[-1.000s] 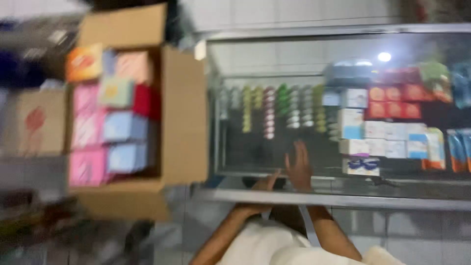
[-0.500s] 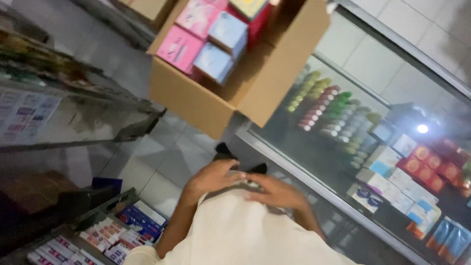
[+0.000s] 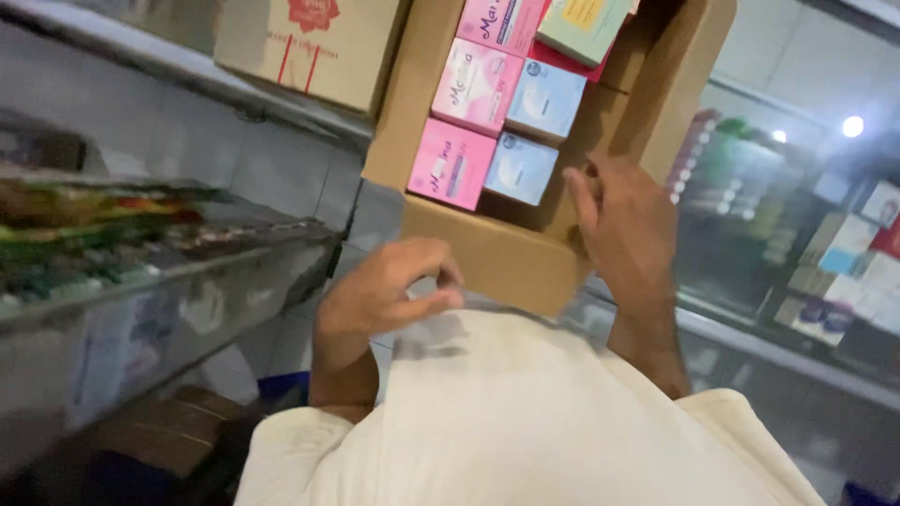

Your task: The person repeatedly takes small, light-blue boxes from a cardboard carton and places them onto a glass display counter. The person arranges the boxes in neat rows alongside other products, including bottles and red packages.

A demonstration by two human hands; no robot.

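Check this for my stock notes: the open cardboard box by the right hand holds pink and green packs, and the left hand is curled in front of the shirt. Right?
Not quite. In the head view the cardboard box by the right hand holds pink packs and pale blue packs, not pink and green. The left hand is curled in front of the shirt, as you said.

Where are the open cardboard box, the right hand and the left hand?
open cardboard box (image 3: 492, 253), head view, on its bare front wall.
right hand (image 3: 623, 220), head view, on the back of the hand.
left hand (image 3: 389, 286), head view, on the knuckles.
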